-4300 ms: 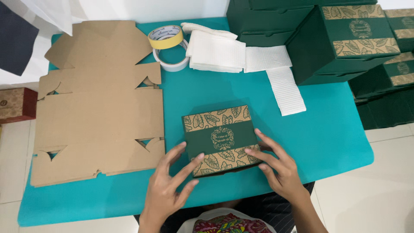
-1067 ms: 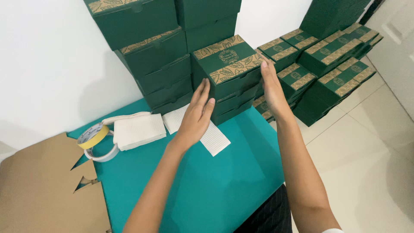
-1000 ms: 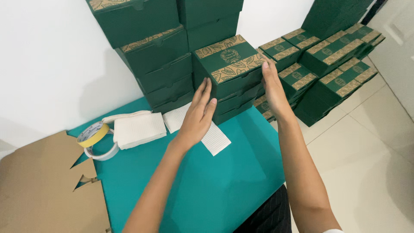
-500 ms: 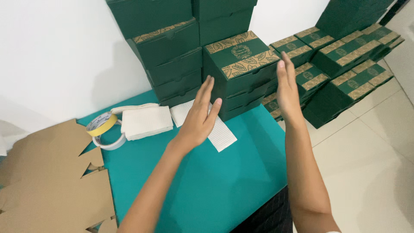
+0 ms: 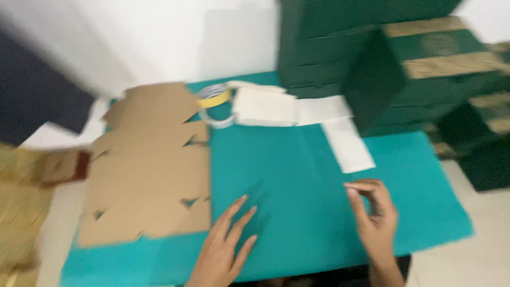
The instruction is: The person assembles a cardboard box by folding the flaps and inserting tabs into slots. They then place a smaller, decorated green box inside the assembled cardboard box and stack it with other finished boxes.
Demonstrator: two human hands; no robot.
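My left hand hovering open and empty at lower centre beside the cardboard, my right hand curling loosely, gripping nothing, over the teal mat below the paper strip

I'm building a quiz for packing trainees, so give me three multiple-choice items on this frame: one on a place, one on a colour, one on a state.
1. Where does the flat cardboard blank lie?
A. on the left part of the table
B. on top of the green boxes
C. under the right hand

2. What colour is the table cover?
A. red
B. teal
C. yellow

3. What does the left hand hold?
A. a tape roll
B. a green box
C. nothing

Answers: 1 A, it lies flat left of both hands. 2 B, teal shows around everything. 3 C, its fingers are spread open over the cover.
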